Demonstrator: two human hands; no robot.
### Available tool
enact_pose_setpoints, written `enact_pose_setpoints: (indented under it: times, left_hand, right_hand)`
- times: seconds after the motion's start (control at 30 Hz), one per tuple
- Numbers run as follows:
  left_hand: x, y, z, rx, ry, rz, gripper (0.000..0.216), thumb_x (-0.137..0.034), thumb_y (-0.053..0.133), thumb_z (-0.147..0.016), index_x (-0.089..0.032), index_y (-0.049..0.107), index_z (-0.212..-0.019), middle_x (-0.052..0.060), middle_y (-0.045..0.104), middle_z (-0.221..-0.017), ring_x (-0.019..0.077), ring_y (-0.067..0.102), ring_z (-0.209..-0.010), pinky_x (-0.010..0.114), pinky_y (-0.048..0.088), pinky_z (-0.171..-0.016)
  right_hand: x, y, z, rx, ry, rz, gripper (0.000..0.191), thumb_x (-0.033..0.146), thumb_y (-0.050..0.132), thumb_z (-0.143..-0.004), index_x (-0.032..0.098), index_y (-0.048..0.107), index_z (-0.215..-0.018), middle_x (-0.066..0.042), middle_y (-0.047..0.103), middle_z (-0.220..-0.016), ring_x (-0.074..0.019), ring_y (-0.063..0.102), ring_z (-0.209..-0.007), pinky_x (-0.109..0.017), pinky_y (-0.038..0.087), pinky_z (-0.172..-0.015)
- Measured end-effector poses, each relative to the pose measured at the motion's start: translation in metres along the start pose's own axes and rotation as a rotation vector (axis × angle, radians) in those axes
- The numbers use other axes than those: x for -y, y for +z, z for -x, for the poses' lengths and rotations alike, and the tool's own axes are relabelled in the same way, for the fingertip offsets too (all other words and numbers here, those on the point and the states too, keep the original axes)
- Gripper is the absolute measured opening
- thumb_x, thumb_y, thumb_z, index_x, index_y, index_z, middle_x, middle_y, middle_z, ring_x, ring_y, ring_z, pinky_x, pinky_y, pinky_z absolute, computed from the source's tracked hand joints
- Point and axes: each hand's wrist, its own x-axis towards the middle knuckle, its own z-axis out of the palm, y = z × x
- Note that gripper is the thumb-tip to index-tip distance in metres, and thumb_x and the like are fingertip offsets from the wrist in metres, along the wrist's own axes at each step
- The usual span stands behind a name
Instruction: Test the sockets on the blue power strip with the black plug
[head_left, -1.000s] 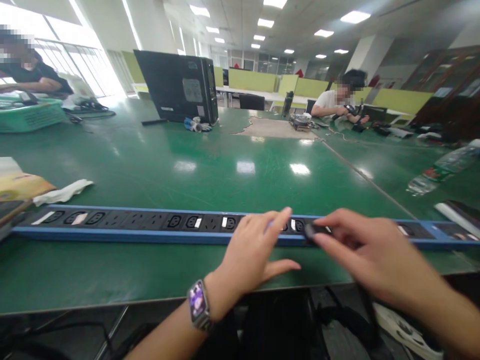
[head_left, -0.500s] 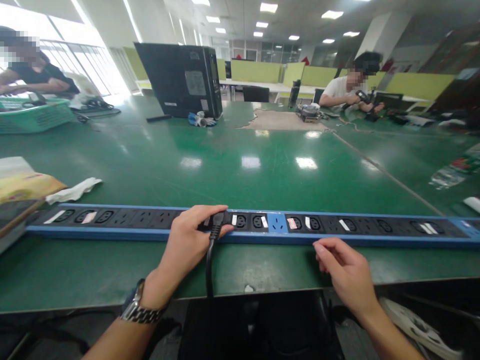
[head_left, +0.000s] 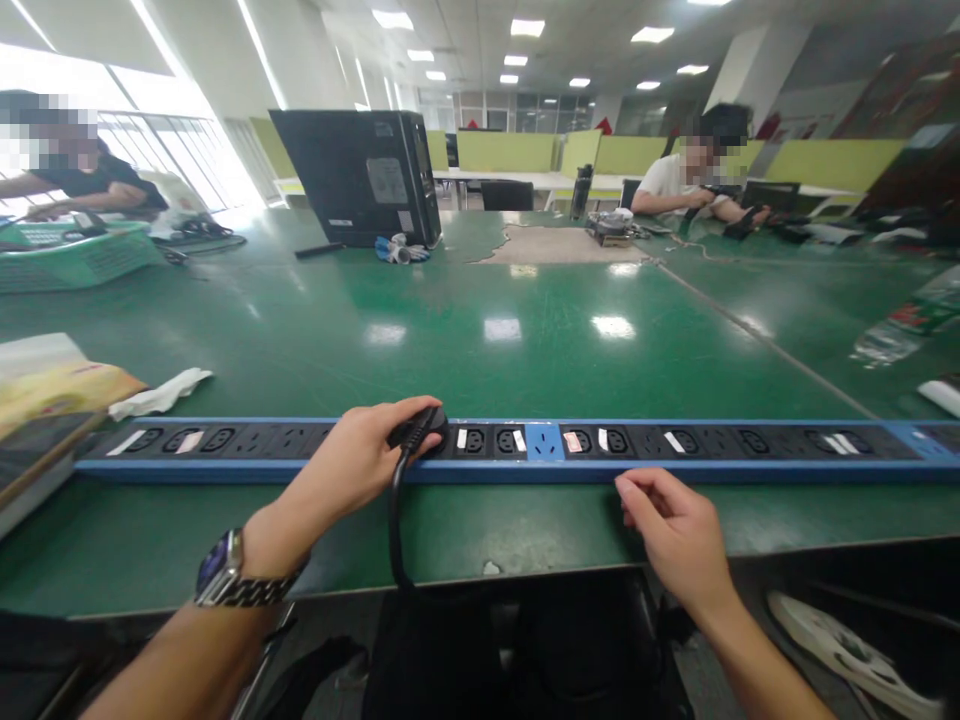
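Note:
A long blue and black power strip (head_left: 675, 445) lies across the near edge of the green table (head_left: 480, 340). My left hand (head_left: 352, 465), with a watch on the wrist, is closed on a black plug (head_left: 421, 428) set on the strip's sockets left of centre. The plug's black cable (head_left: 395, 530) hangs over the table edge. My right hand (head_left: 671, 530) rests on the table just in front of the strip, fingers curled, touching the strip's front edge and holding nothing I can see.
A black computer case (head_left: 360, 175) stands at the back. A green basket (head_left: 71, 255) and a seated person are far left. Another seated person is far right. White tissue (head_left: 157, 393) and a yellow packet (head_left: 52, 385) lie at left, a plastic bottle (head_left: 900, 330) at right.
The plug passed from my right hand to my left and moved left along the strip. My left hand now presses it down on a socket. My right hand drew back to the strip's front edge.

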Motion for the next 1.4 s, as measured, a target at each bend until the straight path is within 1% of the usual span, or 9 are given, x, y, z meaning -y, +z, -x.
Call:
enact_pose_setpoints:
  times: [0.17,0.37,0.7,0.87,1.0,1.03,1.13,1.2,1.4]
  left_hand:
    - [0.003,-0.004,0.004,0.005,0.009,0.018,0.039,-0.048,0.056,-0.088,-0.023,0.066,-0.116,0.005,0.076,-0.104,0.0209,0.072,-0.09,0.029,0.055,-0.082]
    - [0.001,0.006,0.01,-0.013,0.01,-0.041,0.038,-0.047,0.056,-0.089,-0.023,0.065,-0.117,0.006,0.074,-0.108,0.0235,0.07,-0.097,0.037,0.053,-0.089]
    - [0.006,0.024,-0.005,-0.114,0.022,-0.076,0.038,-0.045,0.056,-0.088,-0.021,0.065,-0.116,0.009,0.072,-0.112,0.0249,0.067,-0.101,0.042,0.051,-0.093]
    - [0.004,0.038,-0.004,-0.315,-0.034,-0.014,0.031,-0.041,0.06,-0.087,-0.022,0.065,-0.111,0.007,0.073,-0.108,0.0233,0.067,-0.101,0.049,0.042,-0.106]
    - [-0.014,0.039,-0.02,-0.569,-0.077,0.213,0.039,-0.04,0.062,-0.087,-0.021,0.058,-0.121,0.008,0.07,-0.115,0.0197,0.069,-0.099,0.036,0.054,-0.092]
    - [-0.022,0.04,-0.027,-0.557,-0.053,0.243,0.039,-0.04,0.062,-0.087,-0.02,0.057,-0.121,0.007,0.07,-0.114,0.0192,0.069,-0.098,0.034,0.054,-0.09]
    - [-0.05,0.056,-0.052,-0.289,0.088,0.231,0.029,-0.035,0.065,-0.086,-0.02,0.063,-0.111,0.006,0.072,-0.105,0.0202,0.068,-0.097,0.035,0.054,-0.089]
    - [-0.065,0.071,-0.063,-0.195,0.098,0.208,0.027,-0.032,0.065,-0.086,-0.021,0.064,-0.11,0.005,0.073,-0.102,0.0206,0.068,-0.094,0.035,0.054,-0.086]
    - [-0.073,0.084,-0.068,-0.119,0.061,0.096,0.026,-0.032,0.063,-0.088,-0.023,0.062,-0.112,0.004,0.072,-0.096,0.0211,0.067,-0.089,0.034,0.053,-0.079]
  right_hand:
    - [-0.01,-0.023,-0.013,-0.158,0.153,0.145,0.041,0.054,0.059,-0.083,0.018,0.073,-0.069,-0.005,0.072,-0.071,-0.0206,0.066,-0.07,-0.027,0.048,-0.064]
    - [-0.016,-0.03,-0.024,-0.198,0.12,0.172,0.041,0.054,0.06,-0.082,0.019,0.075,-0.066,-0.005,0.073,-0.067,-0.0209,0.068,-0.066,-0.027,0.048,-0.063]
    - [-0.024,-0.023,-0.064,-0.072,0.033,0.008,0.04,0.052,0.062,-0.082,0.016,0.075,-0.07,-0.008,0.075,-0.072,-0.0231,0.07,-0.072,-0.031,0.05,-0.07]
    - [-0.021,-0.018,-0.072,-0.06,0.015,-0.041,0.052,0.057,0.058,-0.084,0.016,0.062,-0.053,-0.003,0.057,-0.046,-0.0139,0.053,-0.046,-0.026,0.042,-0.051]
    - [-0.015,-0.017,-0.067,-0.033,-0.009,0.016,0.053,0.056,0.056,-0.085,0.017,0.059,-0.05,-0.001,0.053,-0.045,-0.0119,0.048,-0.045,-0.025,0.039,-0.049]
    - [-0.015,-0.017,-0.067,-0.042,-0.013,0.017,0.052,0.056,0.056,-0.085,0.017,0.059,-0.05,-0.001,0.053,-0.046,-0.012,0.048,-0.045,-0.025,0.039,-0.05]
    - [-0.016,-0.018,-0.065,-0.031,-0.022,0.024,0.051,0.056,0.055,-0.085,0.017,0.058,-0.053,0.0,0.053,-0.048,-0.0125,0.049,-0.048,-0.025,0.038,-0.052]
    - [-0.016,-0.018,-0.065,-0.001,-0.029,0.039,0.05,0.056,0.054,-0.086,0.017,0.059,-0.055,0.0,0.053,-0.049,-0.0127,0.049,-0.049,-0.025,0.038,-0.053]
    - [-0.016,-0.017,-0.064,0.018,-0.066,0.069,0.049,0.053,0.052,-0.088,0.017,0.057,-0.055,-0.001,0.054,-0.05,-0.0124,0.049,-0.05,-0.025,0.038,-0.053]
